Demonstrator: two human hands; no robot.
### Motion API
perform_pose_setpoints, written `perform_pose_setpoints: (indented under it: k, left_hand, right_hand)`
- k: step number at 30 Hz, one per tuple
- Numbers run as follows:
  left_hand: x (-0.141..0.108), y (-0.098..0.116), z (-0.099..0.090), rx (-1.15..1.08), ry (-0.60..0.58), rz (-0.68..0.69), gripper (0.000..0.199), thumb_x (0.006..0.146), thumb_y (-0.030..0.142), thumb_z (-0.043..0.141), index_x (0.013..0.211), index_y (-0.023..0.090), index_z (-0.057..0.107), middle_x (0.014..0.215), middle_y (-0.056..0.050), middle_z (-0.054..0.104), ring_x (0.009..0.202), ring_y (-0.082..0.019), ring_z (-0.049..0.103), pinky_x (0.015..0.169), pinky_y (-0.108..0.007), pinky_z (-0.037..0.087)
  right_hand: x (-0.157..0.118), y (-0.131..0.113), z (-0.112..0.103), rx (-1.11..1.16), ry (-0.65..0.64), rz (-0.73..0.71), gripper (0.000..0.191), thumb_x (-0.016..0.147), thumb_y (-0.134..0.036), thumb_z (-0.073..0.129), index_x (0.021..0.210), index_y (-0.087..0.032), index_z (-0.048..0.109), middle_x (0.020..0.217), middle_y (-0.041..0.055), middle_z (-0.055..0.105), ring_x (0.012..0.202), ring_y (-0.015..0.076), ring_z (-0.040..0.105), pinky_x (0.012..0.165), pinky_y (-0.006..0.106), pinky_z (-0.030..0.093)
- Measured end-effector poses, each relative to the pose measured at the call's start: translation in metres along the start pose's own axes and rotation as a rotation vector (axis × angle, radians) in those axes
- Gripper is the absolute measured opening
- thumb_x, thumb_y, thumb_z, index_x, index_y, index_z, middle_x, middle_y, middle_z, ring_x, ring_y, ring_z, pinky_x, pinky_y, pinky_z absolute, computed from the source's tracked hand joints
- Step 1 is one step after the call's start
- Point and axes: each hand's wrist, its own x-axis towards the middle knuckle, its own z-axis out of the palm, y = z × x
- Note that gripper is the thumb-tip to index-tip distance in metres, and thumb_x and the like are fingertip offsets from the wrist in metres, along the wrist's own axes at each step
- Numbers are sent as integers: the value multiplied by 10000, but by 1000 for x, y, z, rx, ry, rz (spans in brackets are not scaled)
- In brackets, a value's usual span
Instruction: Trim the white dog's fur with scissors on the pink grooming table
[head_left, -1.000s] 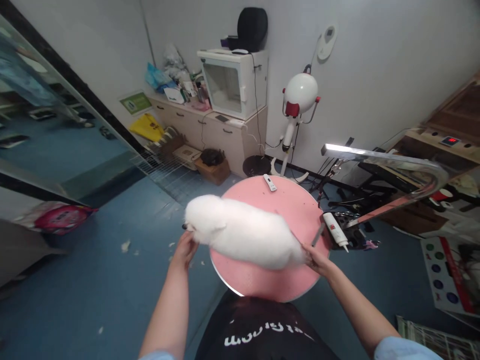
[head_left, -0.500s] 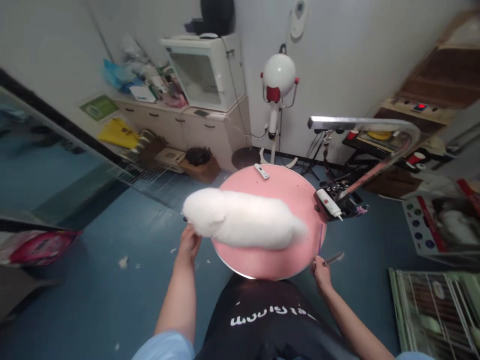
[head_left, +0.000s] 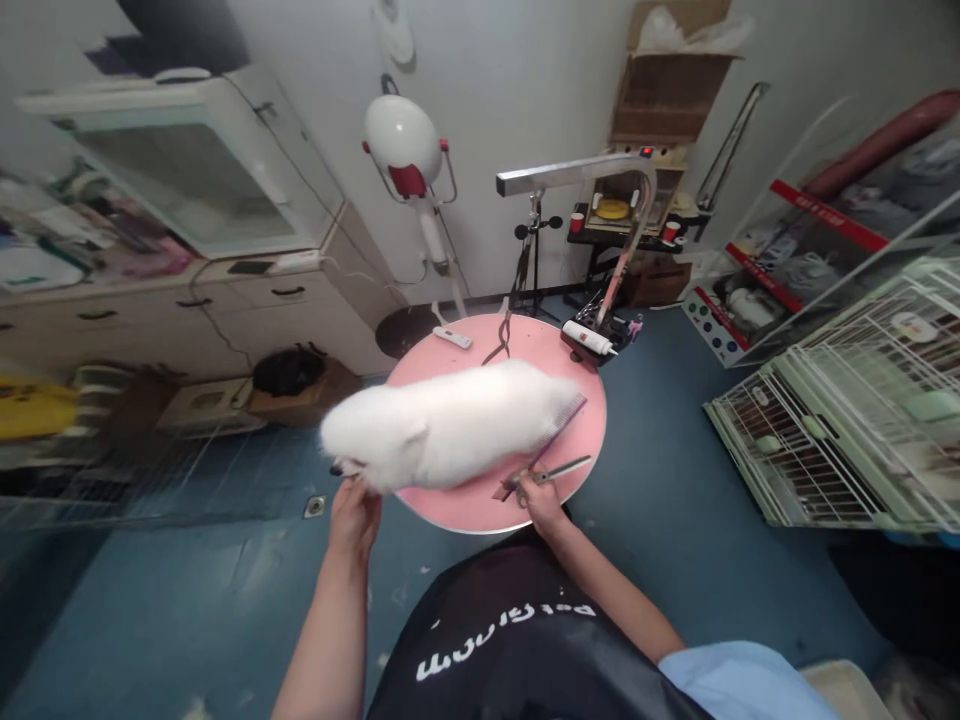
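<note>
A fluffy white dog (head_left: pixel 465 420) stands lengthwise on a round pink grooming table (head_left: pixel 495 508), its head to the left. Under its muzzle, my left hand (head_left: pixel 355 515) is closed on the chin, with the fingertips partly hidden by fur. My right hand (head_left: pixel 541 497) is closed round a pair of scissors (head_left: pixel 566 467) and a purple-edged comb (head_left: pixel 564 418) together. The scissors point right over the table's near edge. The comb's teeth lie against the fur at the dog's rear.
A metal grooming arm (head_left: pixel 574 174) rises at the table's right, beside a tool holder with a white bottle (head_left: pixel 589 338). A white remote (head_left: pixel 452 338) lies on the far edge. Behind stands a white dryer (head_left: pixel 405 140); green-framed cages (head_left: pixel 817 430) are at right.
My view has swung to the right. My right hand has moved inward from the table's right edge, bringing the comb to the dog's rear. My left hand stays at the chin.
</note>
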Motion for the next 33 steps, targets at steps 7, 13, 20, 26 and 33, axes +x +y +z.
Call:
perform_pose_setpoints:
  k: [7,13,20,26,33]
  left_hand:
    - [1,11,9,40,-90,-59,431,515,285,848,917,214,710,1002,-7,709,974,-162,602,838,-210,470]
    - [5,15,11,89,-119,-25,395,525,314,841,866,193,682,992,-21,699,1012,-170,596,854,-222,457]
    - [9,19,10,143,-117,-22,429,505,305,837,891,209,677,938,5,693,895,-145,595,761,-210,450]
    - [8,25,10,183,-128,-13,372,531,301,806,862,205,664,964,-9,692,924,-162,595,794,-235,456]
    - [12,24,3,270,-164,3,279,613,290,737,851,204,618,972,-19,685,961,-190,595,794,-275,469]
  right_hand:
    - [-10,2,24,139,72,26,427,568,-485,753,723,-235,443,516,-53,552,430,94,432,395,210,237]
    - [-25,14,14,360,253,-22,466,553,-499,787,756,-220,474,625,-6,655,461,93,497,392,193,238]
    - [-20,17,66,493,135,43,447,544,-452,811,716,-219,470,547,-31,612,428,90,482,378,189,223]
    - [-14,28,59,605,229,141,388,615,-415,793,708,-221,470,528,-46,575,421,85,473,380,186,235]
    - [-12,37,52,644,59,23,402,616,-406,807,797,-225,497,667,-27,648,524,105,556,410,190,268]
